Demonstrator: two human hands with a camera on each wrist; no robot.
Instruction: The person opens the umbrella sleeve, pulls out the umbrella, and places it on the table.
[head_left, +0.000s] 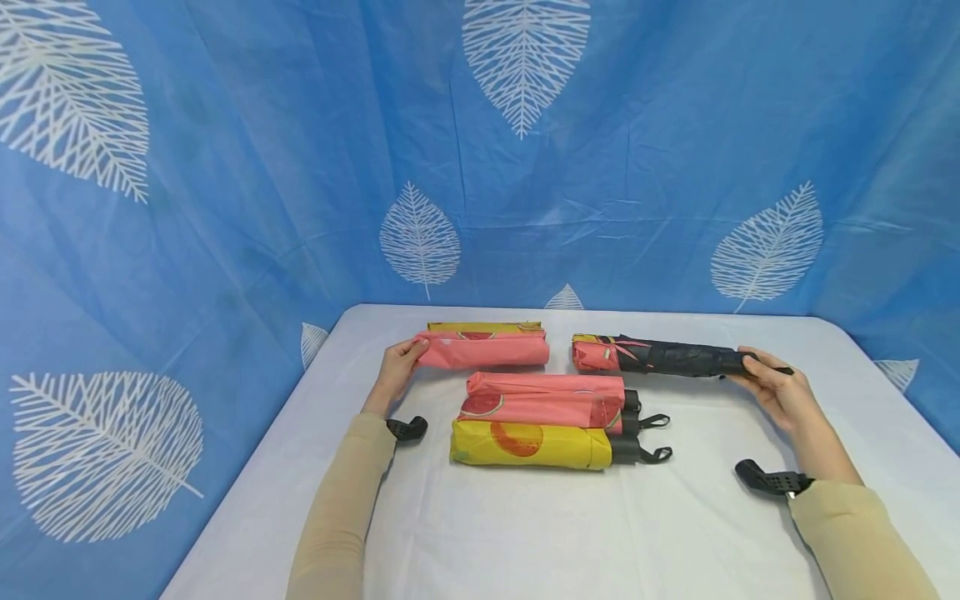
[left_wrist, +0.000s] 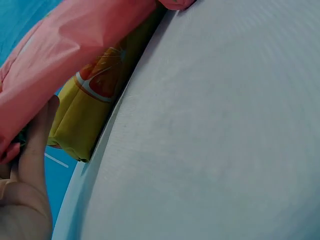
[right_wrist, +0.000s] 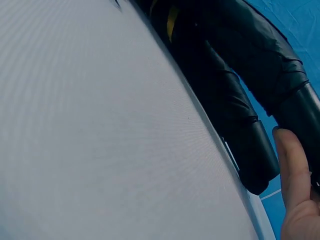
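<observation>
My left hand pinches the left end of a pink fabric umbrella sleeve printed with watermelon, at the back left of the table. Just behind that lies a yellow sleeve with an orange-slice print. Across at the back right, my right hand grips the handle of a folded black umbrella, whose left end shows pink cloth. The right wrist view shows a second black folded umbrella lying along the table edge behind the held one. A gap separates the pink sleeve from the umbrella's pink end.
Nearer the middle lie two pink covered umbrellas and a yellow covered umbrella, side by side, black handles and wrist loops to the right. A white cloth covers the table. A blue leaf-print curtain hangs behind.
</observation>
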